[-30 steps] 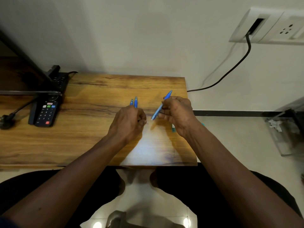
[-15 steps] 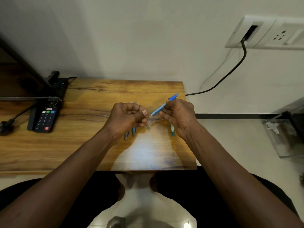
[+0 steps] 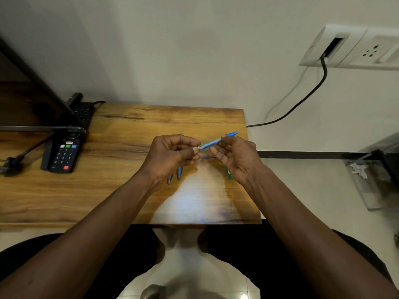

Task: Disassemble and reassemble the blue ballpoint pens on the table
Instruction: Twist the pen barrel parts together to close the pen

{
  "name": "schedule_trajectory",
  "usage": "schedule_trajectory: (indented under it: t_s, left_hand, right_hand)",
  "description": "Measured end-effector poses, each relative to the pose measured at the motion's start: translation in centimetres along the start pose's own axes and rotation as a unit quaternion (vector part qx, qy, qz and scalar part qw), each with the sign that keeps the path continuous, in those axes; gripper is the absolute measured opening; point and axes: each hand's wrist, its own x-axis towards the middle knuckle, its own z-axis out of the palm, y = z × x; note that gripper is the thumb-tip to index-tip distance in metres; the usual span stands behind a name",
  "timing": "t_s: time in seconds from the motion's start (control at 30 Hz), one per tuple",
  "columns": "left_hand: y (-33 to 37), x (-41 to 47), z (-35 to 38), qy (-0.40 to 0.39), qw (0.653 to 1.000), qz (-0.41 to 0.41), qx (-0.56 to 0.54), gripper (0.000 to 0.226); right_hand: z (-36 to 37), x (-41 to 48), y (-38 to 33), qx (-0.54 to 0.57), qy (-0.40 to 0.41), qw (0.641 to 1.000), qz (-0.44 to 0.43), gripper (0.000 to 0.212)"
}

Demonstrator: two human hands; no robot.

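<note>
Above table (image 3: pixel 108 190): gripping blue pen (image 3: pixel 212 143) by barrel in right hand (image 3: pixel 237 157), fingers curled. Pinching its tip end with left hand (image 3: pixel 170 157). Probably tip-section step, unscrewing or refitting, cannot tell. Next: twisting tip, keeping barrel steady. On table: two more pens (image 3: pixel 179 175).

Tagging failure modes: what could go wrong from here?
1. The left hand pinches the tip end of the blue pen held aloft by the right hand; a loosened part could drop and roll.
2. The greenish piece by the right wrist lies near the table edge; it might get knocked off.
</note>
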Motion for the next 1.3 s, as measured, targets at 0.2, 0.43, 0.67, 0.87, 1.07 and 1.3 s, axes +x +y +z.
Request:
schedule_trajectory:
  t_s: [0.2, 0.43, 0.67, 0.87, 1.07, 1.3]
  left_hand:
    - [-0.1, 0.0, 0.4, 0.019, 1.000, 0.016, 0.005, 0.014]
    - [-0.3, 0.1, 1.2, 0.054, 0.998, 0.040, -0.004, 0.011]
    - [-0.1, -0.1, 1.4, 0.078, 0.996, 0.050, -0.003, 0.015]
    - [-0.2, -0.2, 1.4, 0.088, 0.994, 0.065, 0.008, 0.014]
    - [-0.3, -0.1, 1.2, 0.097, 0.993, 0.064, 0.020, 0.015]
    - [-0.5, -0.2, 1.2, 0.119, 0.989, 0.074, 0.046, 0.015]
  right_hand:
    - [-0.2, 0.0, 0.0, 0.005, 0.004, 1.000, 0.007, 0.002]
    - [-0.5, 0.1, -0.5, 0.016, -0.008, 1.000, -0.004, 0.011]
    - [-0.4, -0.1, -0.5, 0.023, -0.012, 1.000, 0.004, 0.007]
    - [-0.3, -0.3, -0.5, 0.023, -0.007, 1.000, 0.013, 0.004]
    - [-0.2, -0.2, -0.4, 0.015, -0.008, 1.000, 0.018, 0.005]
    - [-0.1, -0.5, -0.3, 0.021, -0.020, 0.999, 0.028, 0.008]
